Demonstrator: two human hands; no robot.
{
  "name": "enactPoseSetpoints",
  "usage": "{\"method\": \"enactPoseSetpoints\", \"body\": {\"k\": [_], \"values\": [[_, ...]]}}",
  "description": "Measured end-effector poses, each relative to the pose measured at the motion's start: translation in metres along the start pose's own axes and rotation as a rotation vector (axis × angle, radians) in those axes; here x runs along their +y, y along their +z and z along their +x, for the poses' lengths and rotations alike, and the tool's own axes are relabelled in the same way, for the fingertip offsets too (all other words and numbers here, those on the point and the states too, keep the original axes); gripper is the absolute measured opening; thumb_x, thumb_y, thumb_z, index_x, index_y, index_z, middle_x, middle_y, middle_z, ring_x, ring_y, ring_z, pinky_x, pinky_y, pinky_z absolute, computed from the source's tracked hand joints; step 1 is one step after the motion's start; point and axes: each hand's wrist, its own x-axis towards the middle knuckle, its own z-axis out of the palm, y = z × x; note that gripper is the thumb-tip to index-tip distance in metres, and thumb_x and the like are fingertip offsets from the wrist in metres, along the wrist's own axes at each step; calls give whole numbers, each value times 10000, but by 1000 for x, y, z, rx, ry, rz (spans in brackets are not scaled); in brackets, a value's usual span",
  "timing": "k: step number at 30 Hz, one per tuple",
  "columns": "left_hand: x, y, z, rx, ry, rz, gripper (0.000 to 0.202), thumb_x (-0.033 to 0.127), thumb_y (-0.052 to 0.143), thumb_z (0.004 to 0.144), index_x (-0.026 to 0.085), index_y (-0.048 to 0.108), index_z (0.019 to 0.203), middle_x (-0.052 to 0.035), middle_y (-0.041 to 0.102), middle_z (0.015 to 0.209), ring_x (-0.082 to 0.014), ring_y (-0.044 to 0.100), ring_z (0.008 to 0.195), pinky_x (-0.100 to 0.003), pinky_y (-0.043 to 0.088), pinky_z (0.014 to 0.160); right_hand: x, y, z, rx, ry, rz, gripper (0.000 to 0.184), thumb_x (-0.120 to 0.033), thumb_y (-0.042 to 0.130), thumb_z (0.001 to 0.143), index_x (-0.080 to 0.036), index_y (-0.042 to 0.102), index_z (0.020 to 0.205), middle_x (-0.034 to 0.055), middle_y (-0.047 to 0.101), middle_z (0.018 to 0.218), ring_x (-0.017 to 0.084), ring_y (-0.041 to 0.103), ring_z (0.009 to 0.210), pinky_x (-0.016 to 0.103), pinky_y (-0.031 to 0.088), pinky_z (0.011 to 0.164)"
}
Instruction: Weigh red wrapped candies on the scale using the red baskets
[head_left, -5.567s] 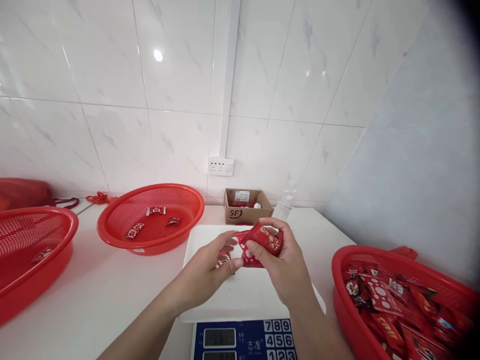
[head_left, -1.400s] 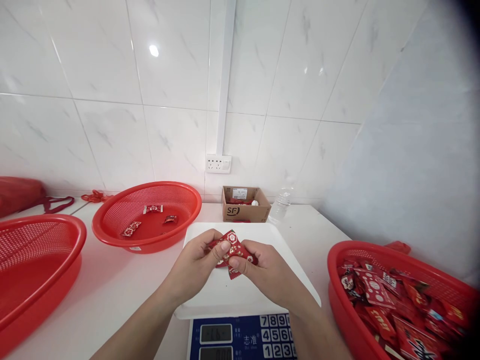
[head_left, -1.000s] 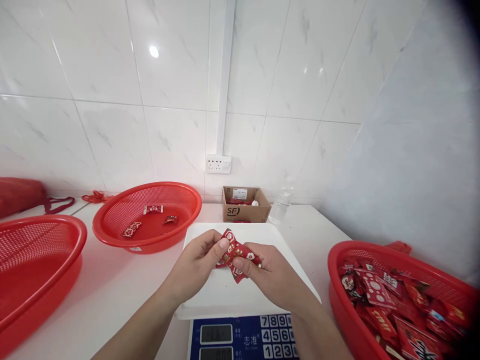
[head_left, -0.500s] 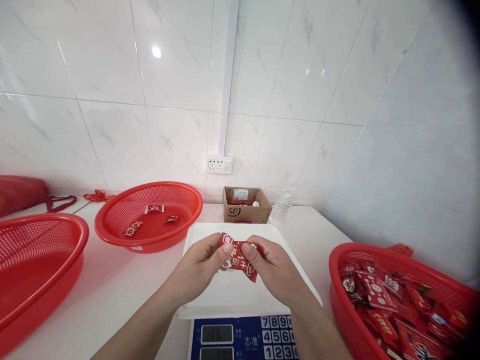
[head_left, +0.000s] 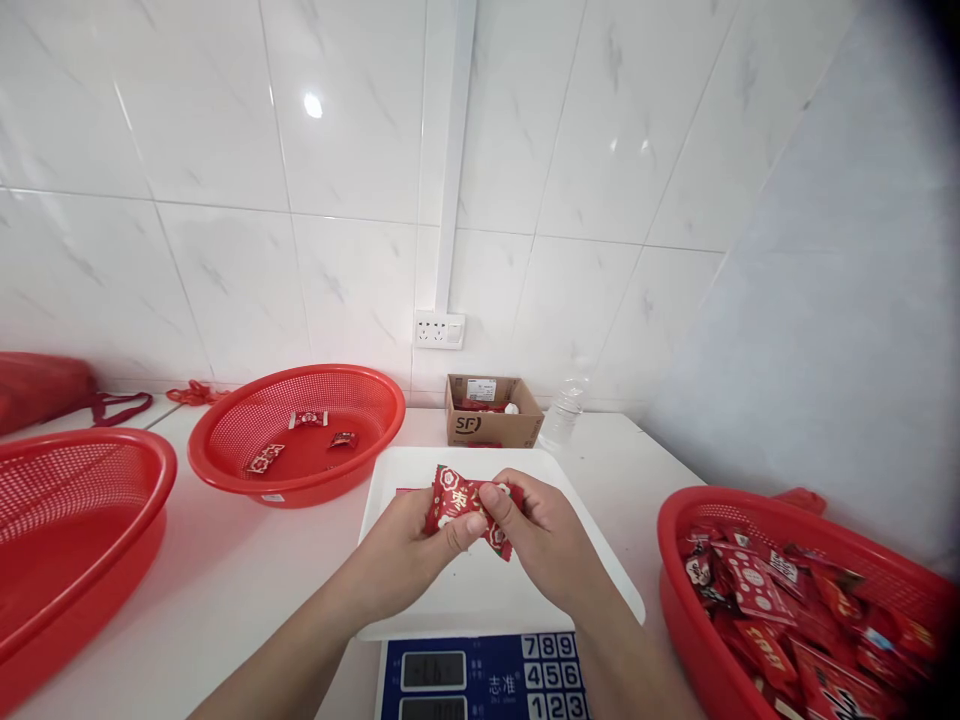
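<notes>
Both hands hold a small red candy packet (head_left: 463, 498) with white flowers and gold characters, above the white tray (head_left: 450, 610) of a scale. My left hand (head_left: 409, 548) pinches its left part, the thumb lying along the lower edge. On the right end, my right hand (head_left: 536, 530) is closed, thumb on the front face. A bit of something pink-red shows on the tray behind my left hand; most of it is hidden. Below the tray is the scale's blue panel (head_left: 502, 685) with number keys and two displays.
A red basket (head_left: 675, 560) full of red packets stands at the right. Another red basket (head_left: 296, 490), holding a few packets, sits back left, and a third red basket (head_left: 161, 500) at the far left. Behind the tray are a cardboard box (head_left: 499, 428) and a clear plastic bottle (head_left: 564, 412).
My left thumb has slid down and right along the packet, uncovering more of its printed face. My right hand keeps its hold nearly in place.
</notes>
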Motion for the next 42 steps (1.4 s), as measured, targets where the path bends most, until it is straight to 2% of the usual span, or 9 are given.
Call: {"method": "enactPoseSetpoints", "body": {"k": [4,10,14,20,25,30,37,39,42], "values": [[0,2,-1,16,-24,-50,342,483,519,826,167,561,702,4,549,676,-134,488,669,-239,391,628,0,-2,-1,-75,-17,69,419,-562,442,871,-197,472,667,-26,538,586,101,489,550,221,385,519],[-4,4,1,122,-1,-146,323,473,543,820,169,551,709,17,536,642,-122,474,625,-232,391,589,-3,-4,-2,-232,-31,59,341,-518,492,864,-192,589,882,8,610,778,129,531,703,236,407,593],[-4,2,2,64,10,-157,299,432,541,833,170,555,691,13,543,634,-121,473,622,-236,392,593,-7,-4,-3,-253,-38,36,278,-449,472,897,-207,606,872,-2,618,797,123,533,719,225,397,586],[0,0,0,25,59,-140,276,423,564,827,178,569,700,5,585,666,-128,517,651,-233,412,609,-4,-4,-5,-210,-68,-11,276,-428,471,900,-202,593,797,-7,577,719,124,530,686,236,420,606],[0,1,1,40,99,-156,278,449,542,844,183,616,809,-15,649,786,-138,557,713,-234,428,633,-5,-5,-4,-217,-57,5,244,-414,497,892,-205,604,825,-14,604,774,121,530,719,239,421,657],[0,2,1,78,68,-208,347,502,527,837,179,650,853,-22,649,747,-144,556,677,-249,446,626,-3,-7,-2,-207,-40,26,331,-493,448,894,-194,567,814,-15,552,726,113,496,676,232,397,604],[4,4,0,-7,109,-131,284,430,502,868,184,645,862,-32,658,828,-166,566,776,-281,448,791,2,-7,-1,-111,-21,-85,409,-518,363,919,-194,462,690,-17,504,644,111,462,604,240,374,566],[4,5,0,43,108,-113,307,452,454,885,188,602,832,-18,624,789,-157,540,749,-261,439,746,1,-7,-2,-92,-22,-127,414,-510,358,923,-197,453,670,-22,498,622,110,456,588,241,361,556],[1,4,2,172,58,-57,371,492,403,890,191,482,688,23,497,657,-126,437,628,-222,375,591,0,-7,-2,-72,-24,-176,426,-507,353,924,-201,437,640,-27,476,593,111,433,566,243,334,532]]}}
